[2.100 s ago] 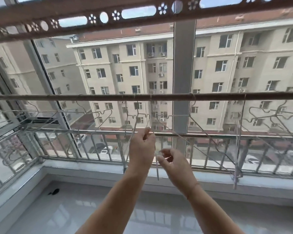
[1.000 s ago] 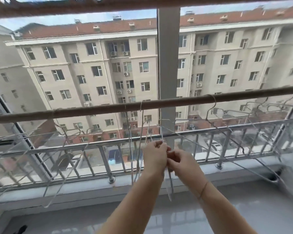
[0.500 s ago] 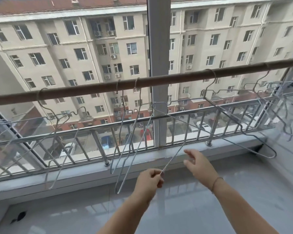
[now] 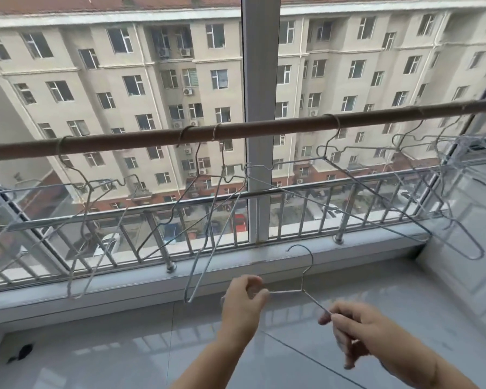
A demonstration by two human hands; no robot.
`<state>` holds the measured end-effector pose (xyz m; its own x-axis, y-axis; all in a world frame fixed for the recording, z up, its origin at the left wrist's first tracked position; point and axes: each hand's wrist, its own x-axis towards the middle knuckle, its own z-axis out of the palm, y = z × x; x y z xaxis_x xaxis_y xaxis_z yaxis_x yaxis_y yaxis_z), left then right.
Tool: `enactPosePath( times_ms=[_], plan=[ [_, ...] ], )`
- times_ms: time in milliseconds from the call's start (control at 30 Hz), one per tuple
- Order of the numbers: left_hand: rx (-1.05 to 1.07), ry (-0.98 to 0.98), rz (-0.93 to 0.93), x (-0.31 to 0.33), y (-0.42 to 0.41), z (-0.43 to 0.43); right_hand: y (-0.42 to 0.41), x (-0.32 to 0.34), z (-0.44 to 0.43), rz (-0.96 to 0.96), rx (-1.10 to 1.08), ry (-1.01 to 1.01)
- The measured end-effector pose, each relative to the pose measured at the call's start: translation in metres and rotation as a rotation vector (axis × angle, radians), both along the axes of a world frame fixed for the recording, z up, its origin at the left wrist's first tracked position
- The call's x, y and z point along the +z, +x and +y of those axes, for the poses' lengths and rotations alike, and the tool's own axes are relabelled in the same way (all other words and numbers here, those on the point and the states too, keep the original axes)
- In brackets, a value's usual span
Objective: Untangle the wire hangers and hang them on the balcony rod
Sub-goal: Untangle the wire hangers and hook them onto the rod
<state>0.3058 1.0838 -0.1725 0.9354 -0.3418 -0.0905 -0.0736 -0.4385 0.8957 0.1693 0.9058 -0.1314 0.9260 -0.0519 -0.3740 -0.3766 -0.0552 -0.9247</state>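
Observation:
A single wire hanger (image 4: 302,279) is held low in front of me, hook upright, free of the others. My left hand (image 4: 243,300) grips its left shoulder; my right hand (image 4: 354,327) pinches its right arm. Above runs the brown balcony rod (image 4: 264,129). Several wire hangers hang from the rod: one at the left (image 4: 82,220), two near the middle (image 4: 208,228), a wide one right of centre (image 4: 362,192), and a crowded cluster at the far right (image 4: 455,192) whose wires overlap.
A metal railing (image 4: 236,200) and a white window post (image 4: 260,108) stand behind the rod. A white sill (image 4: 264,265) runs below them. The tiled floor (image 4: 124,346) has a small dark object (image 4: 21,352) at the left. A white wall panel stands at the right.
The camera tilted further down. A loose hanger has come away from those on the rod; my right hand, open half a second ago, has closed on it, and both hands hold it lower.

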Motion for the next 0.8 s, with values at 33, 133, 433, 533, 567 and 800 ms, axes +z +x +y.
enactPosePath(
  times_ms=[33, 133, 433, 533, 567, 800],
  plan=[
    [0.041, -0.055, -0.012, 0.007, -0.005, -0.006, -0.002, 0.005, 0.005, -0.014, -0.033, 0.051],
    [0.044, -0.245, 0.042, 0.029, -0.024, -0.027, 0.0, 0.013, 0.015, -0.099, -0.163, 0.125],
    [-0.067, -0.51, 0.194, 0.091, -0.03, -0.071, 0.036, 0.049, 0.017, -0.258, -0.327, 0.206],
    [-0.056, -0.512, 0.117, 0.111, -0.022, -0.076, 0.047, 0.067, 0.016, -0.31, -0.33, 0.26],
    [-0.059, -0.522, 0.102, 0.118, -0.019, -0.077, 0.05, 0.073, 0.016, -0.327, -0.334, 0.275],
    [-0.052, -0.58, 0.017, 0.154, 0.004, -0.081, 0.081, 0.104, 0.018, -0.449, -0.318, 0.3]
  ],
)
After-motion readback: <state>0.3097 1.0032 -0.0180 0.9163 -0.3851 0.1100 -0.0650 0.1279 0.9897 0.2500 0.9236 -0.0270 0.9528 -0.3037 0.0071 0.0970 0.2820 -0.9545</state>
